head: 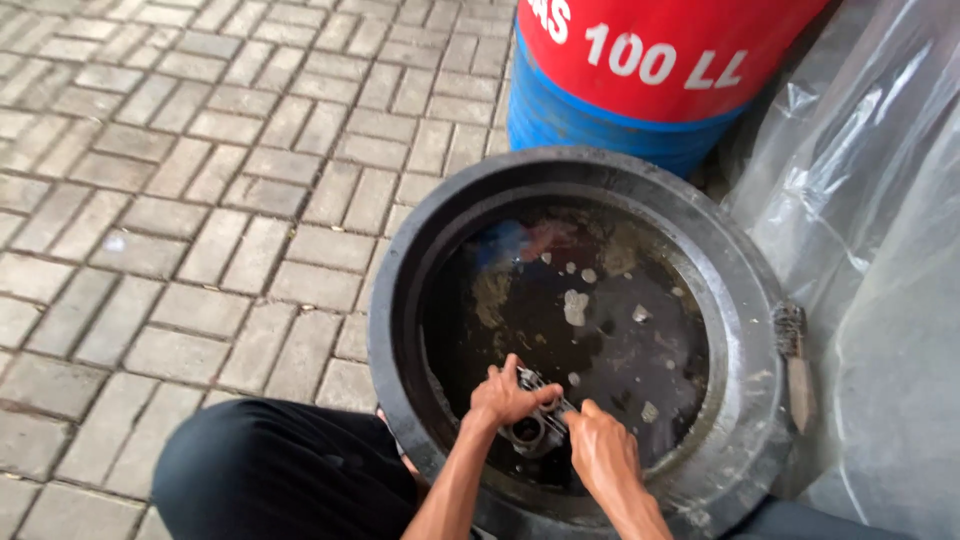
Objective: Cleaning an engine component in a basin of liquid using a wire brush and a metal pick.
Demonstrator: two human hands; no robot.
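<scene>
Left hand (508,395) grips the metal part (535,425), right hand (600,450) closed beside it, 6 o'clock in the black tub (400,300). I'd say mid-scrub; next needs turning it.

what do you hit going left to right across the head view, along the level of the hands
brick paving → black trouser knee → near rim of the black tub → left hand → metal part → right hand → dark liquid → brush on the rim → clear plastic sheet
</scene>
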